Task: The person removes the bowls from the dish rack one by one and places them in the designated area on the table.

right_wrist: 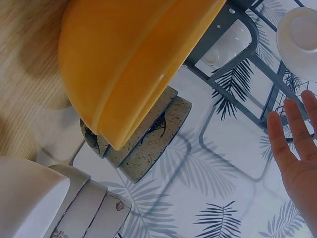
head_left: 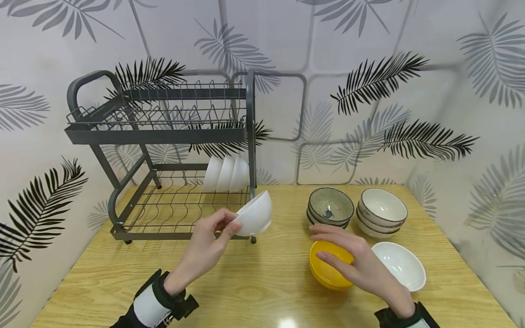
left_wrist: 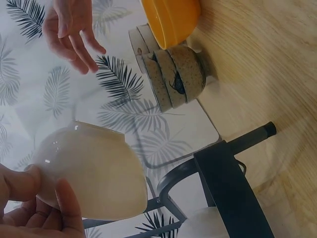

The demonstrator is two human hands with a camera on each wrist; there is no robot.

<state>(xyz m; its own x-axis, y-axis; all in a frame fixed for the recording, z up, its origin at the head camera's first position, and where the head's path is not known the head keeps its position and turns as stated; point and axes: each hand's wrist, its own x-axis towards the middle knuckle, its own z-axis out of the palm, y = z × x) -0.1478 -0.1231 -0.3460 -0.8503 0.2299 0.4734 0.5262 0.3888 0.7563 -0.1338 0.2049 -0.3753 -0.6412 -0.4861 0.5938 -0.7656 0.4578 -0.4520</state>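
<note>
The left hand point(head_left: 207, 243) pinches a small white bowl point(head_left: 256, 215) near its rim, thumb and fingers drawn together; a firm but light hold suits smooth ceramic. That bowl hangs tilted above the surface point(head_left: 266, 291), well in from its left and right edges, beside the near right corner of the dish rack point(head_left: 164, 135); contact there is hard to judge, so the corner post wants a wide berth. The right hand point(head_left: 362, 262) holds nothing, its fingers loosely extended over the nested yellow bowls point(head_left: 330, 284); lifting it straight up would best spare them. A shallow white bowl point(head_left: 399, 264) lies toward the surface's right edge. Beyond, toward the back right corner, stand stacked speckled bowls point(head_left: 328, 207) and cream bowls point(head_left: 383, 207). Farther back, three white bowls point(head_left: 226, 175) stand on edge in the rack's lower tier; matching their slant and seating the rim gently between wires should avoid knocks.
</note>
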